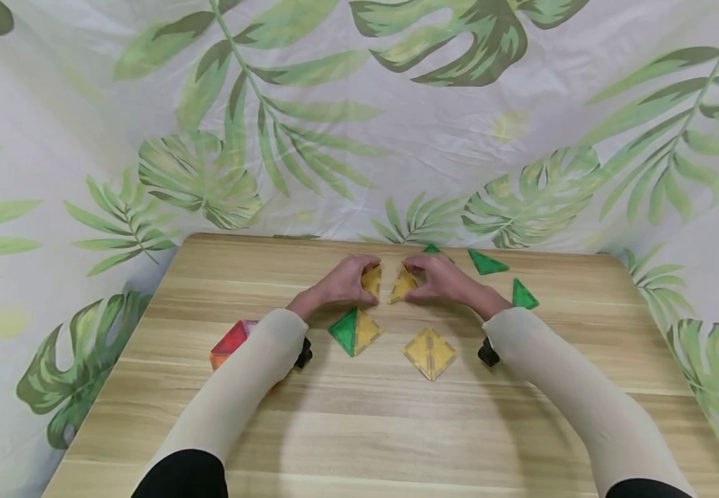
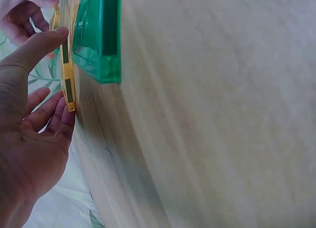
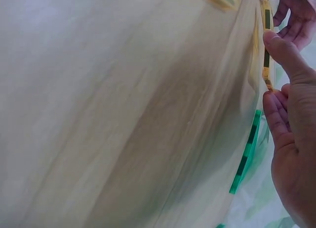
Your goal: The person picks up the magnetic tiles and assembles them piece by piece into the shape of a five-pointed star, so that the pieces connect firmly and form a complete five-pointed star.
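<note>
My left hand (image 1: 345, 278) pinches a translucent yellow triangular tile (image 1: 371, 280) between thumb and fingertips. Across a small gap, my right hand (image 1: 445, 278) holds a similar yellow triangular tile (image 1: 402, 286) by its edges. In the left wrist view, the thumb and fingers span the yellow tile's edge (image 2: 68, 87). The right wrist view shows the other yellow tile (image 3: 267, 60) between thumb and fingers. Nearer on the table, a green triangle (image 1: 344, 332) and a yellow triangle (image 1: 367, 330) lie side by side. To their right, yellow triangles form a square (image 1: 430, 354).
Beyond and beside my right hand lie green triangular tiles (image 1: 486, 262), one partly hidden behind that hand. Another green triangle (image 1: 524, 294) sits near the right forearm. Red and orange tiles (image 1: 230, 342) are partly covered by the left sleeve. A leaf-print cloth (image 1: 334, 138) rises behind the wooden table (image 1: 384, 443).
</note>
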The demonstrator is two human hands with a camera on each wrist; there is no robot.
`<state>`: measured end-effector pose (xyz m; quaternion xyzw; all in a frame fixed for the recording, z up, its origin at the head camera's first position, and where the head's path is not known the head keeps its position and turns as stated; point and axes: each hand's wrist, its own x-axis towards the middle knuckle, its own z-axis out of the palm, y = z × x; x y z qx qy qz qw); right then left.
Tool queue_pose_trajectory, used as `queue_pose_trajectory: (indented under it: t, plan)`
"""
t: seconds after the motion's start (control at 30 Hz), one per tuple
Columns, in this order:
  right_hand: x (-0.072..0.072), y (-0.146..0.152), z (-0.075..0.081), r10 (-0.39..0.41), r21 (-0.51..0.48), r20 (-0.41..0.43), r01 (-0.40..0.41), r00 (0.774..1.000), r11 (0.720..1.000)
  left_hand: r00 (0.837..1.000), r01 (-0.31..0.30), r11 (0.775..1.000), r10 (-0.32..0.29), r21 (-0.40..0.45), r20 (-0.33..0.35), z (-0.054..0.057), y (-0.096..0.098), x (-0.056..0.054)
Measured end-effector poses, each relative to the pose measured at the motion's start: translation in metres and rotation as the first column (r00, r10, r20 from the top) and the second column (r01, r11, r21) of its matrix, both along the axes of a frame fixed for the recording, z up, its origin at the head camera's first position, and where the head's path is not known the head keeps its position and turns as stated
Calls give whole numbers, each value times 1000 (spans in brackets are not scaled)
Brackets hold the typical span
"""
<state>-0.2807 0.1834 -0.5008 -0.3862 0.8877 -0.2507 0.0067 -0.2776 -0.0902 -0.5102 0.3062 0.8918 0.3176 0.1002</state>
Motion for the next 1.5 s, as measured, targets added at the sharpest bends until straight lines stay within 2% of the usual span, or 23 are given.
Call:
queue_pose_trajectory:
  t: [0.23,0.4,0.7,0.83,0.93,1.1,1.2,1.3,1.4,1.5]
  plan:
    - [-6,-12,-1,49,17,18,-50,999,999,1000,19,999,-19,-26,-7,1,2,-2]
    - [-8,-20,-2,57,5,50,-57,997,998,999,35,999,-35,-31,-6,3,2,-2]
    - [-5,-27,-1,34,-20,124,-31,992,999,999,42,999,-42,-8,29,5,4,-1]
    - [-3,-26,-3,29,-35,141,-24,990,999,999,46,999,-46,-11,21,6,5,0]
    - [2,-20,-2,35,-26,139,-32,990,999,999,41,998,-41,-49,-3,10,5,4]
    - [16,4,5,33,8,124,-34,992,999,999,12,996,-16,-92,-43,19,14,18]
    - [23,27,8,6,-5,130,-5,991,1000,997,26,995,-33,-99,-73,27,26,32]
    - [27,53,14,-40,-27,148,44,988,999,988,86,988,-101,-124,-120,36,43,47]
    - [30,80,18,-89,-29,154,95,984,995,967,172,973,-197,-153,-163,42,62,63]
    - [32,106,22,-139,-4,158,142,978,990,942,251,948,-285,-194,-177,48,82,80]
